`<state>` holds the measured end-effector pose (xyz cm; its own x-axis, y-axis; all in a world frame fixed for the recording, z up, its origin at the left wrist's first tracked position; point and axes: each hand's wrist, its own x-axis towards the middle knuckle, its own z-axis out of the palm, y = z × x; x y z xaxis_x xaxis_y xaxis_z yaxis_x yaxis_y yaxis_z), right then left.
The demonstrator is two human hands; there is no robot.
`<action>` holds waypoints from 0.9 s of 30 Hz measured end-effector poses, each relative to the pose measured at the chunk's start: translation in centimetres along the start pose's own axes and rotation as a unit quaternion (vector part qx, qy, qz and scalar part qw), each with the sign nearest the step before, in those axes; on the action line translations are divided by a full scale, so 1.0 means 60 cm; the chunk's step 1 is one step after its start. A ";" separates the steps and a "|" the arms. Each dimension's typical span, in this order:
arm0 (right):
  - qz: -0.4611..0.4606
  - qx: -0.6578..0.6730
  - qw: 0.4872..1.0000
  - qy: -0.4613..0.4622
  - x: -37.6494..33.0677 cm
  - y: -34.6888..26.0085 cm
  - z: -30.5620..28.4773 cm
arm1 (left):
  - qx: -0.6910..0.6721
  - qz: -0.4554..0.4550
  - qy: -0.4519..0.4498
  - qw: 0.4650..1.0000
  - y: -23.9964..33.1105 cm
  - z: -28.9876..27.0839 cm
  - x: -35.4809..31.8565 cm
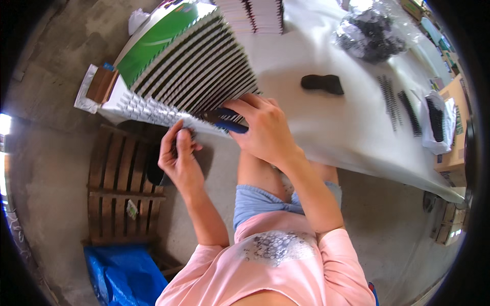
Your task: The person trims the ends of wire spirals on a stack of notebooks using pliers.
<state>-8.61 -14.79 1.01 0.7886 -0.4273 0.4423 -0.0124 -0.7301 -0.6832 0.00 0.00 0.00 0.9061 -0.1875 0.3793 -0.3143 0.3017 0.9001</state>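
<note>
My right hand (265, 125) is closed around blue-handled pliers (232, 125), whose dark jaws point left toward a tall stack of spiral-bound books (199, 61). The stack has a green cover (158, 43) on top, and its black coil bindings run in rows along the side facing me. Just below the lower left corner edge of the stack, my left hand (179, 158) is raised with thumb and fingers pinched together. What it holds, if anything, is too small to make out. Both hands are near the table's front edge.
A white-covered table (306, 122) carries a black oblong object (322, 83), loose black coils (390, 102) and a plastic bag of black coils (370, 33). More bound books (255, 15) stand behind. A wooden pallet (125, 188) and blue plastic sheet (122, 273) lie at left; cardboard boxes (451, 127) at right.
</note>
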 end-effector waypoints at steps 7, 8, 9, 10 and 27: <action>-0.039 -0.170 0.906 0.386 0.019 0.142 -0.197 | 0.013 -0.014 -0.083 0.996 0.051 0.004 -0.054; -0.047 -0.232 0.875 0.423 0.031 0.163 -0.249 | -0.022 0.001 -0.144 0.989 0.045 0.003 -0.067; -0.052 -0.292 0.837 0.460 0.045 0.184 -0.304 | -0.042 -0.050 -0.162 0.985 0.055 0.018 -0.085; -0.063 -0.360 0.800 0.477 0.061 0.196 -0.362 | -0.064 -0.083 -0.187 0.977 0.053 0.037 -0.096; -0.054 -0.418 0.853 0.309 0.027 0.295 -0.344 | 0.090 0.117 -0.408 0.901 0.061 0.739 0.052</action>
<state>-20.23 -39.41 1.61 0.3424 -0.3437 0.8744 -0.5974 -0.7980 -0.0797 -10.88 -40.93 13.99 0.3223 -0.7861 0.5273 -0.5771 0.2784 0.7678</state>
